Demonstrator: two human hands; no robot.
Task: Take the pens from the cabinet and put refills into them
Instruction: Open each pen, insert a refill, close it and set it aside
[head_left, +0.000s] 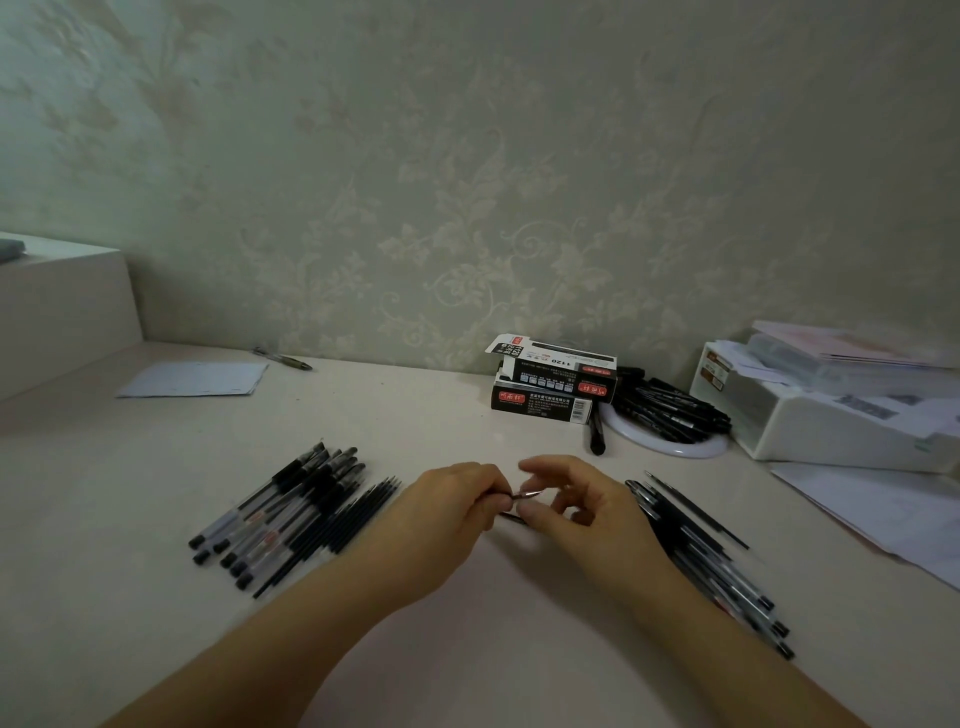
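Both hands meet over the middle of the desk. The left hand (451, 501) is curled around the dark barrel of a pen (511, 516), most of it hidden in the palm. The right hand (576, 506) pinches the pen's small metal tip (525, 493) between thumb and forefinger, its other fingers loosely bent above; whether the tip is attached to the barrel cannot be told.

To the left of the hands lies a row of pens (270, 512) with clear barrels and black caps, and just beside them, nearer the left hand, a bundle of thin dark refills (340, 525). To the right, partly behind the right wrist, lies a second pile of pens (711, 566), with a single thin refill (696, 509) at its far edge.

The desk (467, 426) is pale, smooth and slightly glossy, and it runs up to a wall covered in cream floral wallpaper (467, 182). A white raised ledge (62, 306) stands at the far left.

Near the wall, two black pen boxes (553, 384) are stacked, the upper one with its flap open. Beside them a heap of black markers (670, 410) rests on a white round plate (670, 447). Further right stands a white storage box (810, 421) with papers and books on top, and loose sheets (878, 514) lie in front of it. At the far left lie a pale sheet of paper (195, 379) and one lone pen (283, 358).
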